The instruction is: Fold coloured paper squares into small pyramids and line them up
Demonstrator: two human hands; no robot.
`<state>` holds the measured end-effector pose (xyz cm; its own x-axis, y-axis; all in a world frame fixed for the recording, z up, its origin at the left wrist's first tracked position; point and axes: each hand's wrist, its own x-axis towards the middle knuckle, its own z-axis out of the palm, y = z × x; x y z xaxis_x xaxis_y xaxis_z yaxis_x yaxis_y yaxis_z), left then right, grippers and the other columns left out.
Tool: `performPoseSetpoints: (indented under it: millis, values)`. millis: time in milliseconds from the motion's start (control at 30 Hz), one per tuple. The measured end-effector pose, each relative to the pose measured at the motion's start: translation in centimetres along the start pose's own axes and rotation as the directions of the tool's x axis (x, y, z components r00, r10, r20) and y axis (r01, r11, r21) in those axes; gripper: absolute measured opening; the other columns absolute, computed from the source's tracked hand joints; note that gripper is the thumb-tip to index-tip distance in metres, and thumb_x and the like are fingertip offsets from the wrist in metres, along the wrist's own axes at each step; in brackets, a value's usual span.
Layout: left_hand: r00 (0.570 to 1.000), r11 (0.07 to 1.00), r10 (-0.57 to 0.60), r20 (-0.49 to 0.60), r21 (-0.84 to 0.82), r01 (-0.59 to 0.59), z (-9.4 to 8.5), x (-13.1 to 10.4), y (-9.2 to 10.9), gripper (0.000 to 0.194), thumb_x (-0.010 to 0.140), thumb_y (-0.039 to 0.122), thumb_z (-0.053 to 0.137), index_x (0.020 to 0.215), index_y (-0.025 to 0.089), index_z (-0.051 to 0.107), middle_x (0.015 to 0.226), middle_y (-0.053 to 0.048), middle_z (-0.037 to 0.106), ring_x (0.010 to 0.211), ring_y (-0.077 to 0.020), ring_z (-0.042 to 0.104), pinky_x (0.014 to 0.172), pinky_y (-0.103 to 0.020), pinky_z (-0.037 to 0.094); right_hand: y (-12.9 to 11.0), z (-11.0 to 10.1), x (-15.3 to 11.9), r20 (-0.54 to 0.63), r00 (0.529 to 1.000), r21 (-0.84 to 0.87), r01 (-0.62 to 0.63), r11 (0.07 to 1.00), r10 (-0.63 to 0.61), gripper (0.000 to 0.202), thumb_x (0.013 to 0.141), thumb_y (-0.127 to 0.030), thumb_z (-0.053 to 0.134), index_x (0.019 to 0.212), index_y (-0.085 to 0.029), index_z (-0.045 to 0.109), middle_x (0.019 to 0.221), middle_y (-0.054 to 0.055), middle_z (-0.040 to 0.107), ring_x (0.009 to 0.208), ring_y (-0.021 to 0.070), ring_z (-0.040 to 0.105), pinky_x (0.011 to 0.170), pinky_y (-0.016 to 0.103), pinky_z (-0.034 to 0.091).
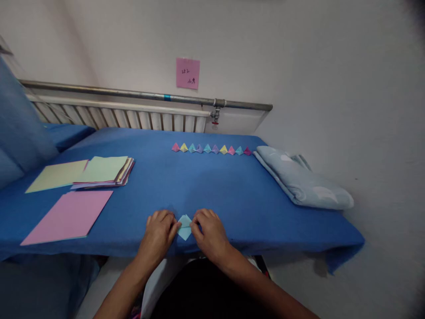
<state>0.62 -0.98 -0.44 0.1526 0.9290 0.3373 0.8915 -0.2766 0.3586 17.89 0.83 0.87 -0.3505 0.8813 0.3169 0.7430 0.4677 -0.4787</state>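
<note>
A small piece of light-blue folded paper [185, 231] lies near the front edge of the blue-covered table, diamond-shaped with a crease across its middle. My left hand [160, 231] pinches its left corner between thumb and fingers. On the opposite corner, my right hand [210, 230] grips the paper the same way, fingers curled. Parts of both side corners are hidden under my fingertips. Farther back, a row of several small folded paper pieces [207, 148] in pink, yellow, blue and purple stretches across the cloth.
To the left are a stack of coloured paper [104, 170], a yellow sheet [56, 175] and pink sheets [69, 215]. A folded pale-blue cloth [302, 179] rests at the right. Behind the table run a metal pipe [133, 94] and a radiator [149, 119]. A pink note [187, 73] hangs on the wall.
</note>
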Motion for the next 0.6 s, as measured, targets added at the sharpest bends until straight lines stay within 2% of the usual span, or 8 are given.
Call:
performPoseSetpoints:
  millis: [133,367,600]
  values:
    - [0.999,0.999,-0.034,0.036,0.027,0.033,-0.28,0.27,0.33,0.018,0.088,0.029,0.051,0.076,0.018,0.060,0.088,-0.005,0.065,0.086,-0.0230,0.055,0.076,-0.037,0.038,-0.13,-0.11,0.18,0.019,1.000,-0.018,-0.002,1.000,0.002,0.012,0.084,-0.019,0.055,0.071,-0.020,0.054,0.081,0.003,0.059,0.080,0.0168,0.051,0.074,0.030,0.038]
    - [0.996,0.997,-0.067,0.061,0.033,0.065,-0.45,0.48,0.47,0.019,0.086,0.030,0.052,0.074,0.018,0.060,0.088,-0.006,0.064,0.086,-0.0238,0.055,0.075,-0.036,0.039,-0.39,-0.72,0.63,0.066,0.996,-0.010,-0.059,0.998,0.059,0.013,0.082,-0.017,0.057,0.070,-0.019,0.054,0.083,0.003,0.060,0.083,0.0172,0.053,0.077,0.030,0.039]
    - [0.993,0.996,-0.080,0.082,0.036,0.077,-0.42,0.56,0.38,0.021,0.087,0.031,0.051,0.074,0.018,0.060,0.089,-0.007,0.064,0.087,-0.0242,0.054,0.077,-0.037,0.039,-0.40,-0.70,0.88,0.095,0.995,-0.060,-0.036,0.998,0.042,0.014,0.086,-0.019,0.052,0.072,-0.018,0.057,0.084,0.004,0.061,0.081,0.0174,0.052,0.077,0.030,0.039]
